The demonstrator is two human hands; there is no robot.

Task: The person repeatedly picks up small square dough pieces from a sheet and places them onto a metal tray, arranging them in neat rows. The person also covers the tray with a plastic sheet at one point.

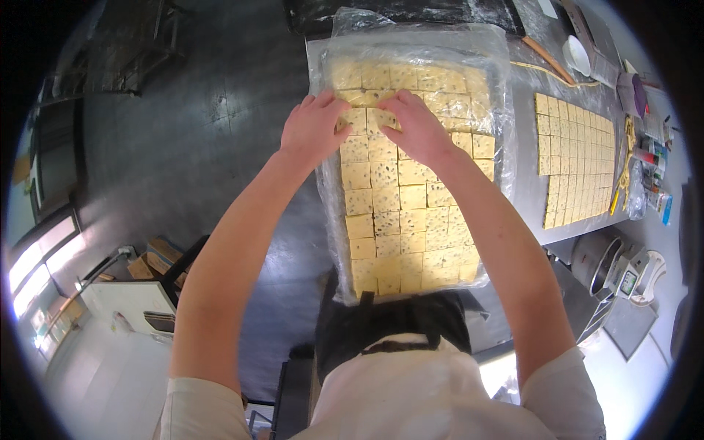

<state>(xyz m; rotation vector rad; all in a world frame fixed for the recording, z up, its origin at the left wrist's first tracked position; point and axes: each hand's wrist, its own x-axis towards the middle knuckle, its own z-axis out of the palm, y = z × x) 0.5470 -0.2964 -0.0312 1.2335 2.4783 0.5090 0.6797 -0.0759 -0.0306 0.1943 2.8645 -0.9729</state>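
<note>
Square pieces of pale dough flecked with dark bits (385, 173) lie in rows on a sheet of clear plastic film (335, 258) in front of me. At the far rows, my left hand (316, 124) has its thumb and fingers around the left end of a pair of joined dough squares (366, 121). The right end of this pair is between the thumb and fingers of my right hand (415, 127). Wrinkled film (412, 47) lies over the farthest rows. My right forearm hides part of the dough on the right.
On the metal worktable (525, 201) to the right lies a cut dough sheet (577, 159). Dough trimmings (627, 148), a wooden rolling pin (547, 59) and a white bowl (576, 56) are there too. A dark floured tray (407, 12) stands beyond the film. Lower right are a metal pot (597, 258) and a digital scale (627, 280).
</note>
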